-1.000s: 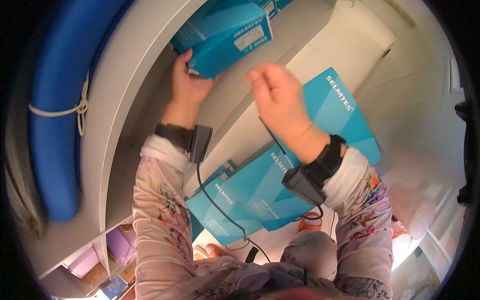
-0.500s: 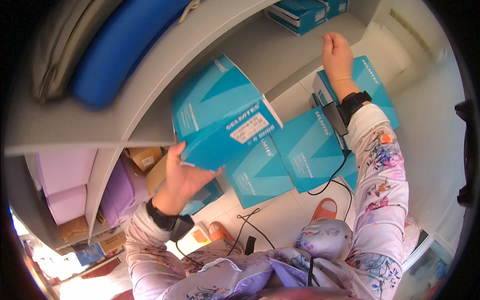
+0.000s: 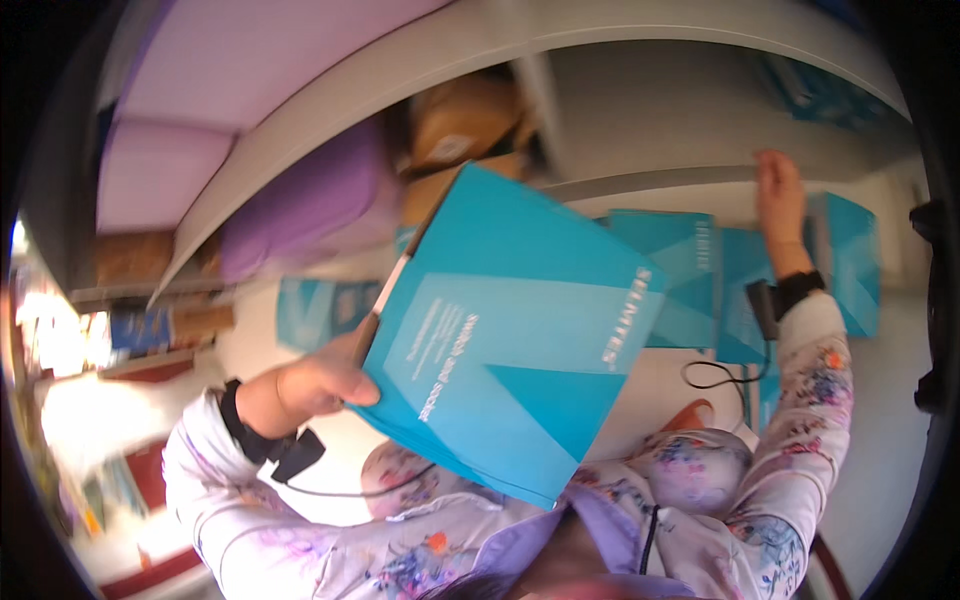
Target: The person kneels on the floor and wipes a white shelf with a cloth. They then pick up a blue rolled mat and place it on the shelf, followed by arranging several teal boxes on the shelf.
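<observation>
A teal cardboard box (image 3: 500,330) with pale printing is tilted up in front of my body, its broad face toward me. My left hand (image 3: 335,382) grips its lower left edge, thumb on the printed face and the other fingers hidden behind. Raised at the right, apart from that box, my right hand (image 3: 780,205) has its fingers drawn together and loosely curled, with nothing visible in them. Beside and below it, more teal boxes stand on the floor: one left of the wrist (image 3: 665,270) and another to its right (image 3: 848,265).
A grey shelf (image 3: 640,110) spans the far side, with blurred teal boxes (image 3: 820,90) at its right. Purple bins (image 3: 300,205) and brown cartons (image 3: 465,120) fill the left compartments. Another teal box (image 3: 305,315) lies on the floor, left. Black cables hang from both wrists.
My view has swung left. My left hand has brought the teal box closer to my body and turned its broad face toward me. My right hand stays raised on the right.
</observation>
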A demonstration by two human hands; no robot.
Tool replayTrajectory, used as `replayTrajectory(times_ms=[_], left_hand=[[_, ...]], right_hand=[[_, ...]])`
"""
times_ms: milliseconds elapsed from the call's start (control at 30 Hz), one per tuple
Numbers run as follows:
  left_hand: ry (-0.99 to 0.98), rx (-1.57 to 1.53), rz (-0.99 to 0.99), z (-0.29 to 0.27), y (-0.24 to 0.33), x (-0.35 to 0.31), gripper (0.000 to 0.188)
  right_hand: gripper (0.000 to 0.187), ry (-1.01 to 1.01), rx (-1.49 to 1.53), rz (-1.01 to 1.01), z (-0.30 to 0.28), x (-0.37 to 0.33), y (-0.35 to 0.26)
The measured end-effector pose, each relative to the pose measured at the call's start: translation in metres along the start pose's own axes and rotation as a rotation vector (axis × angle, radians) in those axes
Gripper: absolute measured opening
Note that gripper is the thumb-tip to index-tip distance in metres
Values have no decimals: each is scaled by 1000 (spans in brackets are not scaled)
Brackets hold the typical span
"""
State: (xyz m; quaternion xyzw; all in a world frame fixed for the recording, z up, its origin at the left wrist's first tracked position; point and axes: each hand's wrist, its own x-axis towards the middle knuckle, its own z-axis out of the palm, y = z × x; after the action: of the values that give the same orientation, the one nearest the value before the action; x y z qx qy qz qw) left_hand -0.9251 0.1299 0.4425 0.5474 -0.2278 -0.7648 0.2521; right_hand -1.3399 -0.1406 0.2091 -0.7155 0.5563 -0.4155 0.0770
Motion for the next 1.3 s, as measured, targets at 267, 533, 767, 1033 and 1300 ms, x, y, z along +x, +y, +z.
replayTrajectory(times_ms=[267, 533, 767, 1033, 1300], left_hand=[[375, -8, 69, -51, -41, -151, 93], [658, -536, 634, -118, -166, -187, 78], [778, -807, 724, -211, -230, -127, 69], [971, -870, 594, -267, -283, -87, 73], [1816, 164, 269, -256, -228, -103, 41]], right_hand=[[26, -162, -42, -26, 41, 7, 1], [27, -239, -12, -100, 61, 10, 1], [27, -255, -93, -139, 20, 0, -23], [15, -565, 52, -187, -4, -43, -131], [23, -649, 288, -863, 82, -95, -266]])
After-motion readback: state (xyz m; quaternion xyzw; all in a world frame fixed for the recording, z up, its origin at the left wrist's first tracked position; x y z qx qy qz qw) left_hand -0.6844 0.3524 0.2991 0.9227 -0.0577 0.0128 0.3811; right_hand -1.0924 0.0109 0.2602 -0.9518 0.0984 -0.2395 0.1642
